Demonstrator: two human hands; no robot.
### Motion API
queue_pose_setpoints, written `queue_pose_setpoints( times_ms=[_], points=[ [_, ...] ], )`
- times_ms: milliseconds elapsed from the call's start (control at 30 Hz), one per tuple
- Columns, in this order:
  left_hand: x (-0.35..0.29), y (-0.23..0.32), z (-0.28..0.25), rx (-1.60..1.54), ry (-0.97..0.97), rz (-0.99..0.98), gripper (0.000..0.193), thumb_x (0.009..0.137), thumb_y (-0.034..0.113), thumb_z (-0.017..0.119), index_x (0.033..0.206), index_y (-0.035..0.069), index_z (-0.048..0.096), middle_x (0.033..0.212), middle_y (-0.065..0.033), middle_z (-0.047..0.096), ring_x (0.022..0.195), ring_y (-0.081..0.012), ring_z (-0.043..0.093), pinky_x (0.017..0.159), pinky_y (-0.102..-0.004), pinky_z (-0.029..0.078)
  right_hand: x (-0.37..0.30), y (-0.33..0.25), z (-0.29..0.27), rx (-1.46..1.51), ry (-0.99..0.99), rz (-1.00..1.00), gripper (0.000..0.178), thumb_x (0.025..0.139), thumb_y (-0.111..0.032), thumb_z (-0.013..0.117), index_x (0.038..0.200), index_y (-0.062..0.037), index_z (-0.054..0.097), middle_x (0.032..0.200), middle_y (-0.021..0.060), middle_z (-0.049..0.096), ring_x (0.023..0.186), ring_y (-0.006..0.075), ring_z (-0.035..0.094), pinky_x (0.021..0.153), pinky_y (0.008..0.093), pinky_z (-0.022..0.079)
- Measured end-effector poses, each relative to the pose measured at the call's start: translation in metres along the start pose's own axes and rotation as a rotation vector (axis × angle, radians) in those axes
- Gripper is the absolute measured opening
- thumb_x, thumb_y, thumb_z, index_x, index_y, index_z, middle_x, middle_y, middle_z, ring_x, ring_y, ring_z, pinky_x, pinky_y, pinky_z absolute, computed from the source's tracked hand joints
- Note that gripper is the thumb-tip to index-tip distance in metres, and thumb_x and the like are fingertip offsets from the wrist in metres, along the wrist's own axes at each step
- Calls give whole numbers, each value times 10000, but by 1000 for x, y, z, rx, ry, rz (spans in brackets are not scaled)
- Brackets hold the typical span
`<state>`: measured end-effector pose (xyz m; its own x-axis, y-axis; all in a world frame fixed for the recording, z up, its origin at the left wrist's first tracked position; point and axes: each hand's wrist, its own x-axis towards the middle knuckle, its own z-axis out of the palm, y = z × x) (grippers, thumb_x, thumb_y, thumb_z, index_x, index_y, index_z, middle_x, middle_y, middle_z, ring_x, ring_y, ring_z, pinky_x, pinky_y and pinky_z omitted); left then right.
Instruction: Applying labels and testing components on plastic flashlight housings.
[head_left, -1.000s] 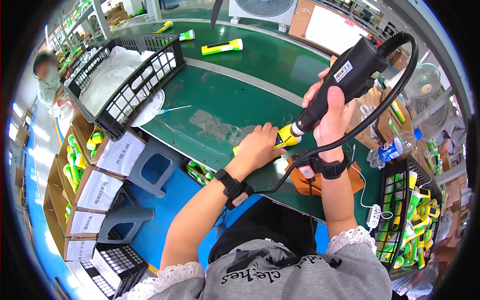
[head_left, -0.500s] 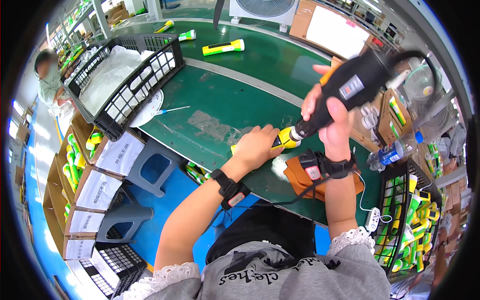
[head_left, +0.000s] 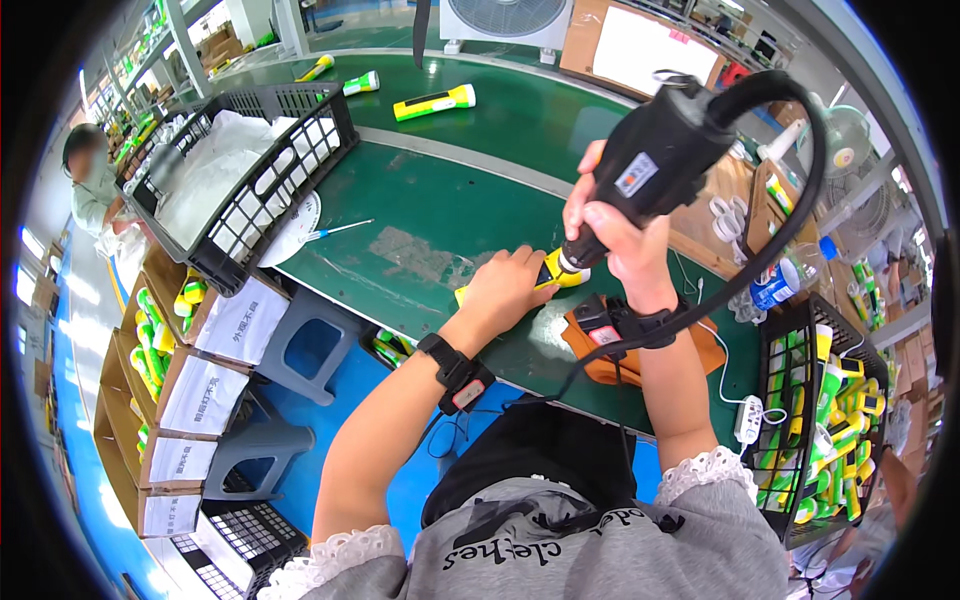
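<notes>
My left hand (head_left: 497, 292) is closed around a yellow flashlight (head_left: 574, 279) lying on the green workbench, pressing it down. Part of the flashlight's body is hidden under the fingers. In my right hand (head_left: 628, 240) is a black electric screwdriver (head_left: 655, 155), tilted with its thick cord arching over to the right. The nose of the screwdriver meets the flashlight near its right end; the bit itself is hidden. A brown cloth (head_left: 690, 362) lies beneath my right wrist.
A black crate (head_left: 288, 185) with white lining stands at the left. Several flashlights, one a yellow-and-white flashlight (head_left: 435, 102), rest beyond the divider. A small screwdriver (head_left: 338, 230) lies mid-bench. At right are a plastic bottle (head_left: 775, 290), a power strip (head_left: 747, 420) and a flashlight-filled crate (head_left: 790, 430).
My right hand and the electric screwdriver have shifted left and stand a little more upright. My left hand stays on the flashlight. The whole view has shifted slightly.
</notes>
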<state>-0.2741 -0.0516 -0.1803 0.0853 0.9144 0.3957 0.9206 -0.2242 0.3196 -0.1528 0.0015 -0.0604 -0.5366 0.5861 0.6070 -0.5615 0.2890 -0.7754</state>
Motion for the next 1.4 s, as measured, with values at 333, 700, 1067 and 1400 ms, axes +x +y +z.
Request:
queue_pose_setpoints(
  times_ms=[333,700,1067,1400],
  points=[
    [0,-4,4,84,-34,-52,393,772,329,588,971,24,441,872,-143,542,795,-313,564,634,-416,479,7,-36,6,61,-269,-204,596,700,-168,691,1173,36,389,716,27,534,620,102,516,581,232,457],
    [-77,-17,-112,-1011,362,-543,302,886,228,399,1101,16,392,949,-105,558,719,-169,537,640,-294,457,1,13,-31,-1133,-1022,73,681,663,46,601,1261,-220,410,811,90,570,814,271,541,794,398,421],
    [-71,35,-123,-616,402,-474,524,804,123,578,1237,-7,314,937,-131,576,792,-177,568,711,-308,454,5,94,-43,-1365,-1127,-57,565,738,51,462,1232,-220,421,900,57,574,894,242,542,980,430,331],
    [-38,53,-87,-1064,292,-421,574,752,19,627,1233,20,314,1012,-78,514,867,-142,541,759,-270,452,-3,75,-68,-1315,-834,-85,505,749,16,468,1231,-133,429,1001,134,529,957,295,525,872,379,405]
  ],
)
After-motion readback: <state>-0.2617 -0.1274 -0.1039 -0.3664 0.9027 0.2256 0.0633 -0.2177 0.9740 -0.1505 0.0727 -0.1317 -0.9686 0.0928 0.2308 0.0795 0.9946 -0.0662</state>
